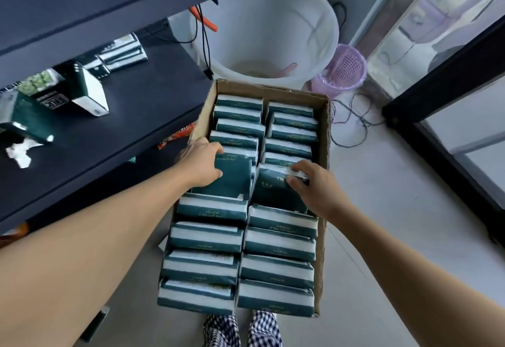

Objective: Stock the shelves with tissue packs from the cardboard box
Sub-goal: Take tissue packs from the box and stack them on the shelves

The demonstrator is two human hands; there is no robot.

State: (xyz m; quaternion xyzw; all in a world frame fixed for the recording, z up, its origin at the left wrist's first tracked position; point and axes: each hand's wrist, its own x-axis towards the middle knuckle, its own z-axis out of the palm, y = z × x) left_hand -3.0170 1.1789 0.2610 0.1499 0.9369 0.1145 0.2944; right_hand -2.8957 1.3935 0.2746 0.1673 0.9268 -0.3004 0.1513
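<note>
Teal-wrapped tissue packs fill the cardboard box (325, 139) in two rows. Mid-box, the left hand (200, 162) has its grip closed over one raised pack (226, 180), the right hand (311, 187) pinches another pack (273, 188); both are tilted up, probably for lifting out. The shelf (123, 128), left of the box, already carries packs. Beyond the box, a white bucket (273, 24) stands clear.

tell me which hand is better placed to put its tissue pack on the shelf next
Left, probably. The left hand grips a raised pack in the box's column beside the shelf. The right hand holds its pack on the far side.
</note>
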